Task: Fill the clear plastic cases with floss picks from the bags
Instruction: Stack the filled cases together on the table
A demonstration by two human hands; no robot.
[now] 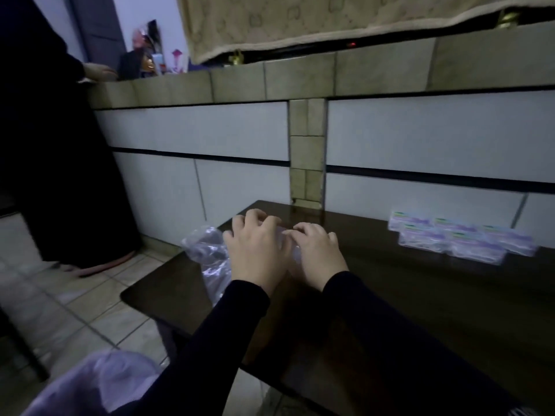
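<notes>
A: Judging progress first: a batch of small clear plastic cases with purple-tinted contents and green-edged labels (459, 237) sits stacked on the dark brown wooden table (420, 295), far right, against the white tiled wall (210, 130). Those look filled, so part of the job seems done.

B: And the current one?

A: Both hands meet mid-table. Left hand (255, 247) has fingers curled down over something clear; right hand (315, 250) touches it, fingers bent likewise. What they hold is covered. Case or bag, cannot tell.

B: Bag?

A: Crumpled clear plastic bag (207, 253) lies just left of the left hand, at the table edge, partly under the wrist. Picks inside are not visible, too blurry.

B: Anything else?

A: Pale lilac cloth (99, 382) bottom left, cut off. Another person in dark clothing (45, 145) stands left, hand on the tiled counter (240, 82). Case count unclear; remaining work unknown.
</notes>
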